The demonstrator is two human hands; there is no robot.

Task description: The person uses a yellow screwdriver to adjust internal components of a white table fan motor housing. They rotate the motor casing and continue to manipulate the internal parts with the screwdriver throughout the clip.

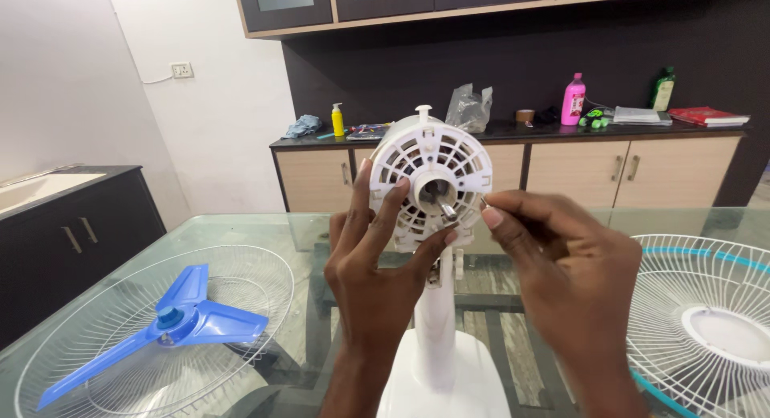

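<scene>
Left hand (377, 261) bracing fan motor housing (431, 180), right hand (561, 261) pinching

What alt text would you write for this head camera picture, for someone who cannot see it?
Two bare hands work on a white plastic fan motor housing on its stand: the left hand steadies it, the right hand pinches something small beside the metal shaft. A blue three-bladed fan blade lies on a wire grille on the glass table.

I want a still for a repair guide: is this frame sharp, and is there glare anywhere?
Head view: the white fan motor housing and both the left hand and right hand look sharp; the glass table throws pale reflections; the upper cabinets sit in dim shadow.
</scene>
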